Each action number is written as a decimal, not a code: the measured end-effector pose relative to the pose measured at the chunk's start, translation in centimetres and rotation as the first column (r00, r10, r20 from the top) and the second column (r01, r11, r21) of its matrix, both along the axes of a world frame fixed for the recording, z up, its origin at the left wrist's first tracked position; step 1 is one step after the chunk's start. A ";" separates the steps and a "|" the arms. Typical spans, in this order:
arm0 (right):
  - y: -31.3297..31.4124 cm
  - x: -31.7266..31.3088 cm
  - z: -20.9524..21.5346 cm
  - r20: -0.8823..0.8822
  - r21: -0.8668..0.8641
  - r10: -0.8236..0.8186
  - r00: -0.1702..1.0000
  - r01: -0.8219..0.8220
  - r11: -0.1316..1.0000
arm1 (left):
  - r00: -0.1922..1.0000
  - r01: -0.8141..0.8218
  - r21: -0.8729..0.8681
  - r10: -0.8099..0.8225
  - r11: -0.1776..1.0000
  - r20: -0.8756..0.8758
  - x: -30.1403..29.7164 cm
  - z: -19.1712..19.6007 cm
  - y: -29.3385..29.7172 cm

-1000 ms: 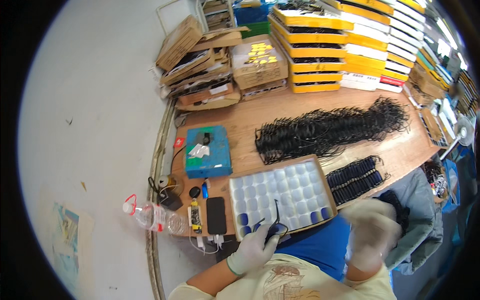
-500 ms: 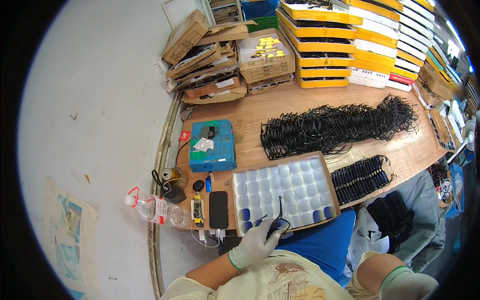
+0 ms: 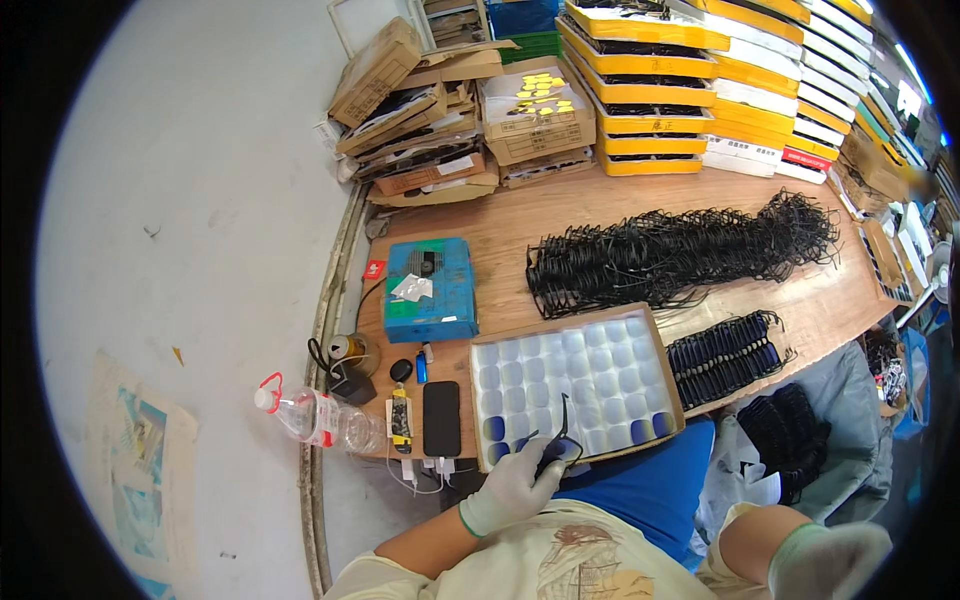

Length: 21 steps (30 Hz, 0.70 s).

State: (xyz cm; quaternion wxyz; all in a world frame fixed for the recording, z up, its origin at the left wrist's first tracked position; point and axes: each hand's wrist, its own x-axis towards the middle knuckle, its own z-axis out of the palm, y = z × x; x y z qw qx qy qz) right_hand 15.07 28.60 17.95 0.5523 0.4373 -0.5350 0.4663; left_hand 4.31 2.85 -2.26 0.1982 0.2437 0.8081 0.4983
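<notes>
My left hand (image 3: 512,492), in a white glove, is closed on a pair of dark glasses (image 3: 561,446) over the near edge of a shallow box. One temple arm points away from me. White rounded pockets fill the box (image 3: 664,360), and dark blue lenses (image 3: 643,432) sit in a few pockets of its nearest row. At the lower right, beside my leg, is my gloved right hand (image 3: 832,560), away from the table; its fingers are smeared by motion. Right of the box, dark glasses (image 3: 725,357) lie in a packed row.
Behind the box stretches a long heap of black glasses frames (image 3: 670,250). On the left are a blue box (image 3: 430,300), a phone (image 3: 442,418), a yellow cutter (image 3: 401,420) and a plastic bottle (image 3: 330,418). Stacked yellow trays (image 3: 655,145) and cardboard boxes (image 3: 535,130) line the back.
My right hand has moved slightly right and up at the lower right. My left hand keeps its hold on the glasses, and the whole view has shifted slightly.
</notes>
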 end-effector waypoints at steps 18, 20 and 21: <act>-3.1 -3.5 -17.1 0.956 0.287 -0.286 0.071 -0.451 0.845 | 0.823 0.566 -0.053 -0.559 0.823 0.103 -1.9 2.4 -0.9; -2.3 -3.3 -17.3 0.953 0.299 -0.288 0.096 -0.451 0.841 | 0.927 0.323 0.052 -0.327 0.945 0.182 -4.4 1.5 -1.4; -2.2 -3.3 -17.4 0.953 0.302 -0.284 0.111 -0.459 0.835 | 0.985 0.055 -0.102 -0.037 0.993 0.168 -5.7 0.9 -1.5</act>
